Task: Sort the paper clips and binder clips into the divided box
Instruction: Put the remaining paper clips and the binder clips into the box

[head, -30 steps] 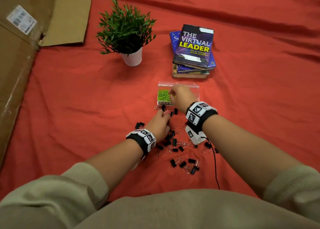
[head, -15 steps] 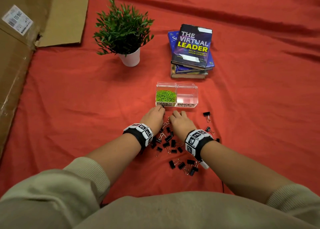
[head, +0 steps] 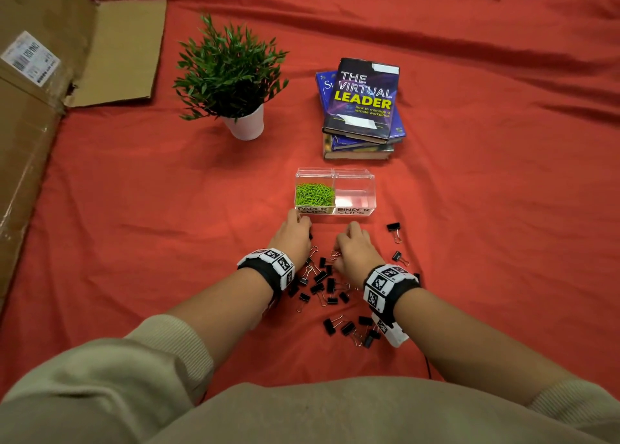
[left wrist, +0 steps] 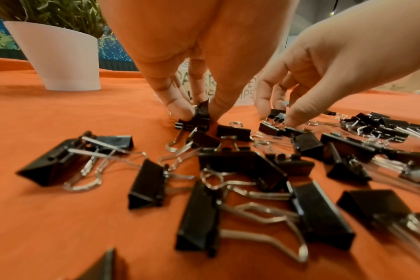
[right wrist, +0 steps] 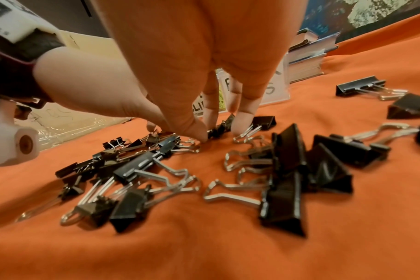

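Several black binder clips (head: 322, 282) lie scattered on the red cloth in front of a clear divided box (head: 352, 211). Its left compartment holds green paper clips (head: 314, 193); the right one, labelled BINDER CLIPS, shows only its clear floor. My left hand (head: 303, 224) is down on the cloth just before the box, thumb and finger pinching a black binder clip (left wrist: 201, 115). Beside it, my right hand (head: 345, 233) pinches another binder clip (right wrist: 219, 128) between thumb and fingertips (right wrist: 240, 128).
Two more binder clips (head: 393, 227) (head: 399, 257) lie off to the right. A potted plant (head: 231, 84) and a stack of books (head: 362, 108) stand behind the box. Flattened cardboard (head: 30, 108) runs along the left edge.
My right hand has come back from the box to the cloth beside the left hand. Both hands have closed their fingertips on clips near the box front.
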The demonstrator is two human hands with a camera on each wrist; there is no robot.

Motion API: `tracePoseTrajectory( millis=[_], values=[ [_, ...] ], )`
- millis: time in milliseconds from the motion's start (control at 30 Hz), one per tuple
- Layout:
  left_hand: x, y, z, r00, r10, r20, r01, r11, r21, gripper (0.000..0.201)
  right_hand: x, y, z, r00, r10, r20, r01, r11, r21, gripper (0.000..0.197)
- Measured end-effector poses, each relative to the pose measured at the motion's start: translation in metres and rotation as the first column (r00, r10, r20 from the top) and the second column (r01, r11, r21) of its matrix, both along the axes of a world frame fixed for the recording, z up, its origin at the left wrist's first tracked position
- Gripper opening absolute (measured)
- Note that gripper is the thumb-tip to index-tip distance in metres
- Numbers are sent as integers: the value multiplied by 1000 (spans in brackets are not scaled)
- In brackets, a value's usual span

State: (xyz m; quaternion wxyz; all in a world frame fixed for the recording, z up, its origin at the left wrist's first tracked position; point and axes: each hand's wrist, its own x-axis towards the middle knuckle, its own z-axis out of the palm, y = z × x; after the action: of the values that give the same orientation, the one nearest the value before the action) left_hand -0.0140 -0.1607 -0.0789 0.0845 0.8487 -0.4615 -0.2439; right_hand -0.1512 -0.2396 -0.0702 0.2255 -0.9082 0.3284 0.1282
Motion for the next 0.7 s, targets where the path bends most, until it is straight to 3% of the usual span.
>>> tracePoseTrajectory(
  millis=[333, 467, 600, 700],
  values=[
    [-3, -1, 11, 992, -129, 1, 129, 991, 43, 24, -4, -5, 0, 997, -40, -60, 43, 998, 39, 36],
    [-12, -18, 25, 975, -217, -56, 212, 974, -86, 21, -7, -5, -3, 999, 9, -52, -6, 999, 54, 34],
    [-18, -56, 46, 979, -167, -119, 132, 958, -254, 16, -15, -9, -5, 1000, 26, -12, -25, 998, 63, 24],
    [-13, -86, 54, 982, -86, -170, 34, 957, -288, 13, -20, -19, 0, 993, -118, 25, 113, 981, 158, 7]
  ],
)
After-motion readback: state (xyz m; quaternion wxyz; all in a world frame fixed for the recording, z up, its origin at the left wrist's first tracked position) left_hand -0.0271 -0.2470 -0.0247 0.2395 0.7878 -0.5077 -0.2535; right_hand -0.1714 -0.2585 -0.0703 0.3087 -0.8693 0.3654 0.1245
